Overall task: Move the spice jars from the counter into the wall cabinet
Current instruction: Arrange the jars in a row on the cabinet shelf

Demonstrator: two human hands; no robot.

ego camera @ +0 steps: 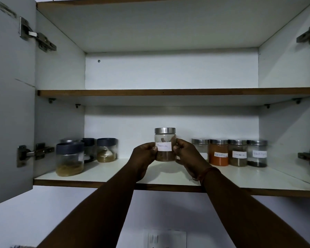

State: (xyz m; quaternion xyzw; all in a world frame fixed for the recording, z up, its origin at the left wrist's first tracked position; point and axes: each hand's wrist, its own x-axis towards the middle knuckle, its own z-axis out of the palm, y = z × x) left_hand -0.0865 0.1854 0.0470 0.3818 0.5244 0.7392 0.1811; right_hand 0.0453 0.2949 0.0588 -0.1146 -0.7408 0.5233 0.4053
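A clear spice jar (165, 144) with a steel lid and a white handwritten label is held upright between both hands over the middle of the lower shelf (115, 173) of the open wall cabinet (61, 68). The left hand (143, 157) is curled around the jar's left side, with the thumb laid on the label's edge; the right hand (188, 156) is curled around its right side in the same way. Whether the jar's base touches the shelf cannot be told, as the hands hide it.

To the right, a row of four steel-lidded jars (238, 152) is lined up side by side; the nearest one is partly hidden behind the right hand, and the next holds orange powder. On the left, four jars with dark lids (89, 151) are grouped together, the largest nearest the shelf's front edge. A thread band (207, 173) is worn on the right wrist. The upper shelf (168, 92) is seen from below.
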